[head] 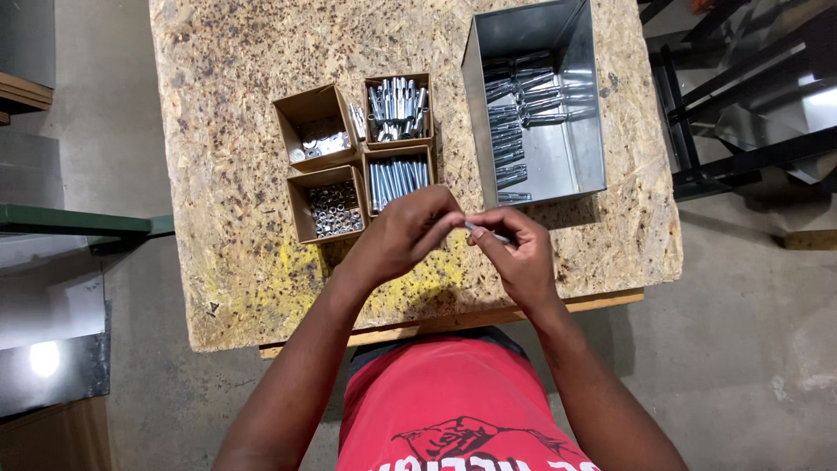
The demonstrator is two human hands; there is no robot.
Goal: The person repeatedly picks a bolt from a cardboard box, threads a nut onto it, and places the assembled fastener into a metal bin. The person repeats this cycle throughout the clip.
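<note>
Both hands, left hand (405, 231) and right hand (514, 249), hold a bolt (485, 232) lying roughly crosswise.

A small silver bolt (486, 233) lies nearly level between the fingertips of both hands, above the near part of the counter; it is short, shiny metal, mostly hidden by the fingers, its end poking toward the right

A chipboard table (227, 174) carries four small cardboard boxes: washers (316, 131), nuts (330, 206), and two of bolts (399, 108) (398, 179). A metal bin (567, 166) beside them holds assembled bolts. Dark metal frames (741, 105) stand on the concrete floor (750, 349).
</note>
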